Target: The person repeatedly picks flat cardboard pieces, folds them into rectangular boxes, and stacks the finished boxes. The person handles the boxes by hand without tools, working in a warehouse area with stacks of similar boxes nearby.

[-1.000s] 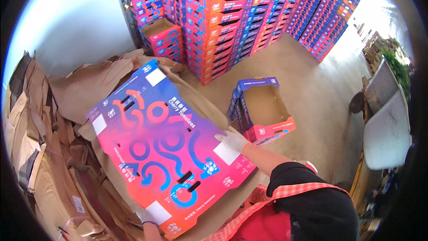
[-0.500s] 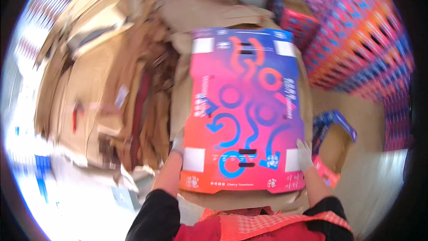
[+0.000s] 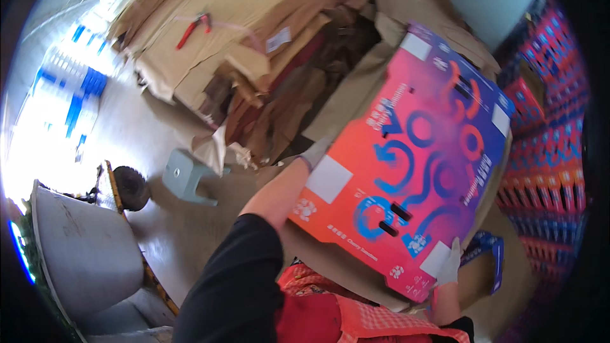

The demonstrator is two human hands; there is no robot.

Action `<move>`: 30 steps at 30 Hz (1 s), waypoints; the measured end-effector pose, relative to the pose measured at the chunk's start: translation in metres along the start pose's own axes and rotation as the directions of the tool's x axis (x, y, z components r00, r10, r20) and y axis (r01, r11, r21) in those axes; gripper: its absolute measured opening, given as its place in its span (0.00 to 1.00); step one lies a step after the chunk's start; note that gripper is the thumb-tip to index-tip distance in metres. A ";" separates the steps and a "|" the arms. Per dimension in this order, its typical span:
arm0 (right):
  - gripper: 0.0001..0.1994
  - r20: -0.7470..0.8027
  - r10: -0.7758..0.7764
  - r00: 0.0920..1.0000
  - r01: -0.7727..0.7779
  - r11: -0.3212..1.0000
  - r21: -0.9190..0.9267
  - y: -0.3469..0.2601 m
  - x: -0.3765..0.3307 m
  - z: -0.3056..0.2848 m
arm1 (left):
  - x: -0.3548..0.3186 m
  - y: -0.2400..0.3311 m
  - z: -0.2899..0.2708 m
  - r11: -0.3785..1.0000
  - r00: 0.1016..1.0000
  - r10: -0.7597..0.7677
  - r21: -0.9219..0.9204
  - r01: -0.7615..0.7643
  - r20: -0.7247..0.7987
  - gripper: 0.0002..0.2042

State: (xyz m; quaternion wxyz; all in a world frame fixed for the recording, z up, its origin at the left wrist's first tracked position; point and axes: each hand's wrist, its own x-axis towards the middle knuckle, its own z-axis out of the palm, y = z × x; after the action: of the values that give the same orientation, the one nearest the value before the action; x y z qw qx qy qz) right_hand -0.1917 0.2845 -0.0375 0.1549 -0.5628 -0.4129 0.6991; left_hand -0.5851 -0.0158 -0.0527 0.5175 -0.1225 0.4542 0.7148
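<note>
A flat printed carton sheet (image 3: 413, 152), orange and pink fading to blue and purple with white corner patches, lies tilted in front of me. My left hand (image 3: 316, 152), in a pale glove, grips its left edge; its fingers are partly hidden by the edge. At the near right corner my gloved right hand (image 3: 450, 265) holds the other edge, thumb along the side and fingers mostly out of sight underneath. Brown cardboard (image 3: 356, 98) shows under and beside the sheet. Whether the sheet is single or a stack, I cannot tell.
A bulky brown cardboard pile (image 3: 210, 44) with red-handled pliers (image 3: 194, 28) on it stands at far left. Nearer are a grey-green stool (image 3: 187, 174) and a cart (image 3: 89, 248) with a black wheel. Stacked colourful cartons (image 3: 543, 178) line the right; a blue carton piece (image 3: 489, 254) lies below.
My view has swung left, so the sheet now appears turned clockwise and farther right. Both hands keep their hold on its edges. The stool and cart now show more fully.
</note>
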 end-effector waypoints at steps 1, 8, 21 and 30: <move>0.27 -0.034 -0.046 0.998 0.045 0.999 -0.029 0.001 0.002 -0.003 | -0.011 0.002 0.004 0.988 0.994 0.085 0.125 -0.094 0.070 0.27; 0.22 0.269 -0.261 0.927 0.182 0.941 0.284 0.042 0.034 -0.010 | -0.076 0.055 0.063 0.984 0.999 -0.018 0.178 0.023 -0.031 0.30; 0.29 0.429 -0.341 0.836 0.391 0.920 -0.030 0.043 0.006 0.135 | -0.209 0.094 0.430 0.304 0.976 0.218 0.949 -0.084 0.016 0.23; 0.24 0.467 -0.204 0.860 -0.117 0.813 0.571 0.136 -0.038 0.065 | -0.031 -0.076 0.326 -0.490 0.640 -0.051 0.539 -0.685 0.767 0.33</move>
State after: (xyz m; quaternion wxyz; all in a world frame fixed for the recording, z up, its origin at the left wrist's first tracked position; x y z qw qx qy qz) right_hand -0.2051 0.1492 -0.1131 0.2213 -0.2740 -0.2185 0.9101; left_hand -0.4112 0.2219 0.1096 0.1813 0.6805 0.6882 0.1744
